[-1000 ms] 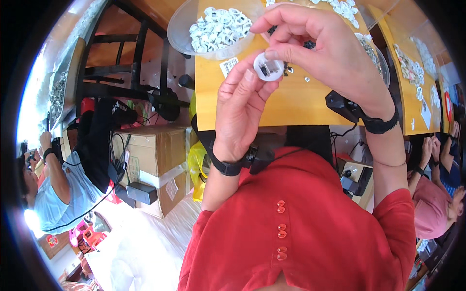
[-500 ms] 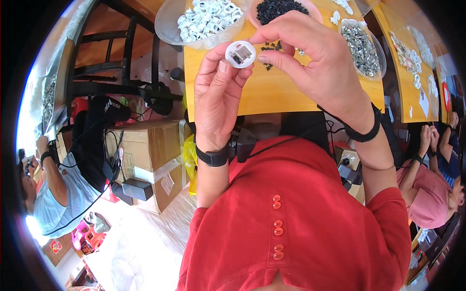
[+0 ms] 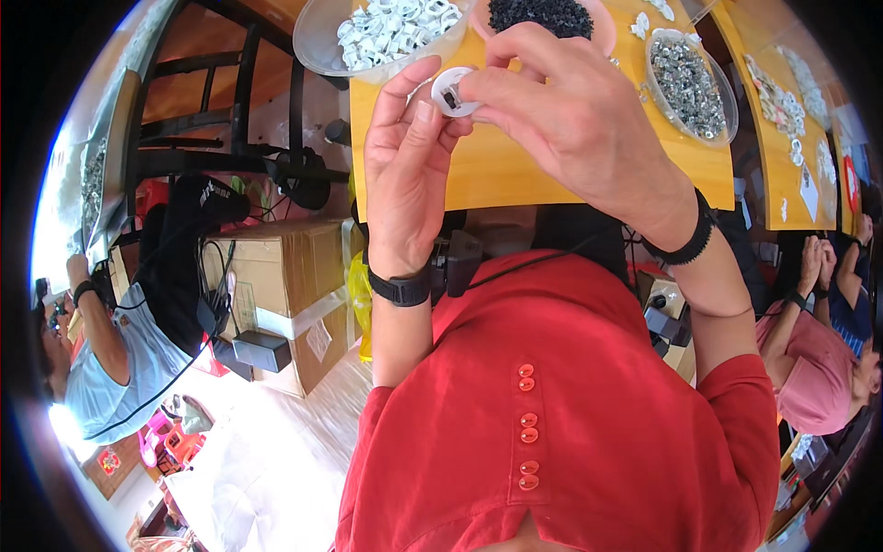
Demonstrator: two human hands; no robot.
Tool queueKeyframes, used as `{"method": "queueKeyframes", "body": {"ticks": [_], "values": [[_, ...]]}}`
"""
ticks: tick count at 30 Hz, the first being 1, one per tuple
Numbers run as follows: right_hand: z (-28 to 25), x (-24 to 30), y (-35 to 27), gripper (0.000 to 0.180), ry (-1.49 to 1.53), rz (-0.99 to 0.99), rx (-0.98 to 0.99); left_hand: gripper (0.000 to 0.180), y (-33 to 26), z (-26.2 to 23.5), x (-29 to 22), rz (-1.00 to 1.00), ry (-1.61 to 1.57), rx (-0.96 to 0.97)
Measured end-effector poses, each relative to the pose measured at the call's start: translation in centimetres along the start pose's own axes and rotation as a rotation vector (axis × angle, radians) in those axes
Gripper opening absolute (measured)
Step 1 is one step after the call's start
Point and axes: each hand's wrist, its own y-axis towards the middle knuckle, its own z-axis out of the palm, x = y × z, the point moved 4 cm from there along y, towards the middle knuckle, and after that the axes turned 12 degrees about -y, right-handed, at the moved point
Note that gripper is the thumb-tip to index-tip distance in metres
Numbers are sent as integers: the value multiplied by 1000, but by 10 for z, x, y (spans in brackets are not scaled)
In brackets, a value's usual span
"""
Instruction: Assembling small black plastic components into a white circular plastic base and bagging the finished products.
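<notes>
My left hand [image 3: 405, 170] pinches a white round plastic housing [image 3: 445, 83] between thumb and fingers, raised over the table's near part. Inside the housing a small black piece and some metal show. From the right, my right hand [image 3: 589, 120] reaches in with fingers closed on the housing; its index fingertip presses into the face and the thumb lies along the lower rim. That hand covers part of the housing, so anything tiny under the fingertip is hidden.
On the yellow table [image 3: 543, 175] stand a clear bowl [image 3: 317, 46] of white plastic pieces, a pink bowl [image 3: 602, 28] of black pieces and a clear tub [image 3: 734, 120] of metal parts. Cardboard box [image 3: 276, 262] at left; people work left and right.
My right hand has moved left, bringing its index finger and thumb from beside the housing onto it. The housing's face is now partly covered. My left hand keeps its hold.
</notes>
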Motion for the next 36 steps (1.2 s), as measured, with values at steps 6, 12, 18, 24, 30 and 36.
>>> {"method": "queueKeyframes", "body": {"ticks": [6, 12, 18, 24, 30, 36], "values": [[13, -9, -8, 22, 104, -27, -68, 37, 1, 3, 4, -46, -29, -9], [18, -10, -15, 28, 303, 205, -97, 36, 2, 5, 9, -91, -145, -93], [16, -8, -10, 31, 367, 250, -59, 35, 2, 7, 10, -109, -129, -114], [21, -8, -13, 31, 382, 308, -27, 34, 1, 3, 15, -133, -150, -157], [19, -12, -10, 24, 442, 254, -96, 31, 1, 6, 14, -119, -129, -159], [17, -14, -5, 17, 207, 151, -16, 25, 1, 5, 16, -94, -81, -137]]}}
